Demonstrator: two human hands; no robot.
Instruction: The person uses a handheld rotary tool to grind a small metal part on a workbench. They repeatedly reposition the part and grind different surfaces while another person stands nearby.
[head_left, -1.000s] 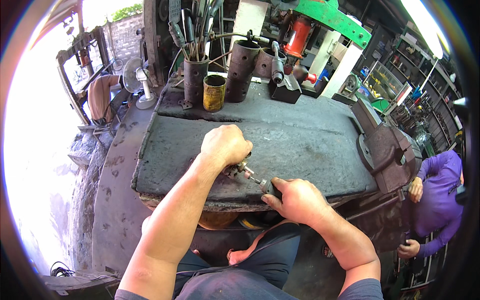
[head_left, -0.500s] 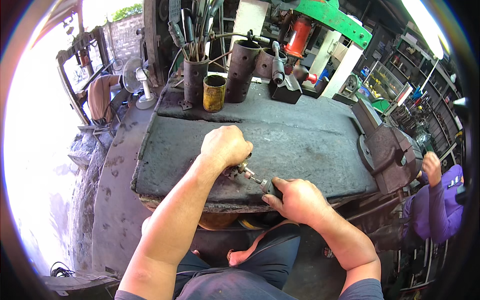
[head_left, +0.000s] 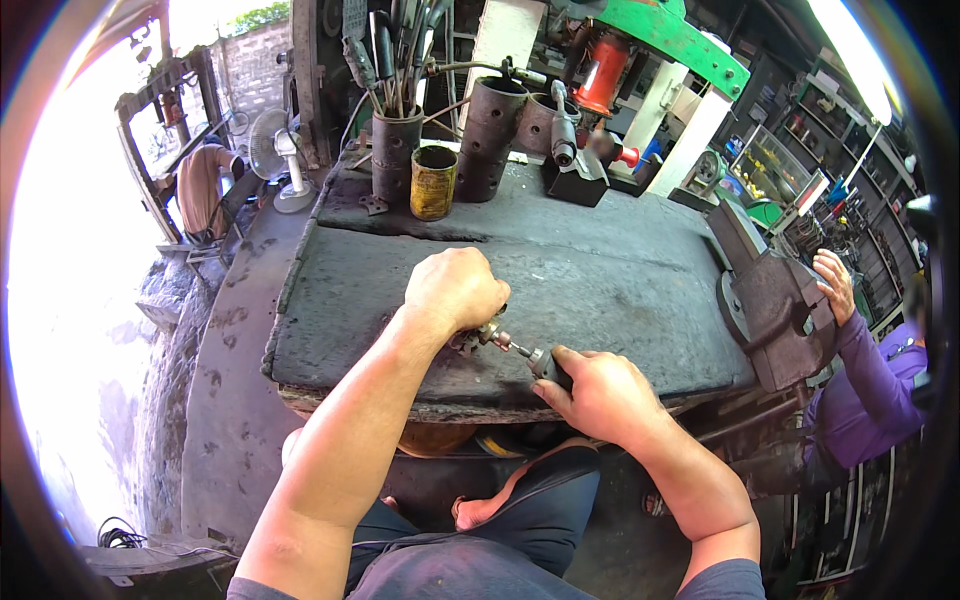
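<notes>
**Two hands working a small metal part at the front edge of a workshop tabletop**

Since the earlier frames the two hands are staying in nearly the same place, while the person in the purple sleeve (head_left: 868, 395) at the right is now reaching a hand (head_left: 833, 285) up onto the bench vise (head_left: 775, 305). The left hand (head_left: 457, 290) is curling shut, knuckles up, over a small metal part (head_left: 490, 332) that is resting on the dark tabletop (head_left: 600, 270) near its front edge; only the tip of the part is showing past the fingers. The right hand (head_left: 600, 395) is closing around the dark handle of a screwdriver (head_left: 535, 360), whose thin shaft is running up and to the left, with its tip meeting the part. Both forearms are entering from the lower edge. At the far side of the tabletop a dark perforated cylinder (head_left: 397, 155) is holding a bundle of long tools, with a rusty yellow tin can (head_left: 433, 182) just beside it and a taller perforated tube (head_left: 490, 140) to its right. A white fan (head_left: 278, 160) is standing beyond the left corner, near a second person in an orange shirt (head_left: 200, 185).
</notes>
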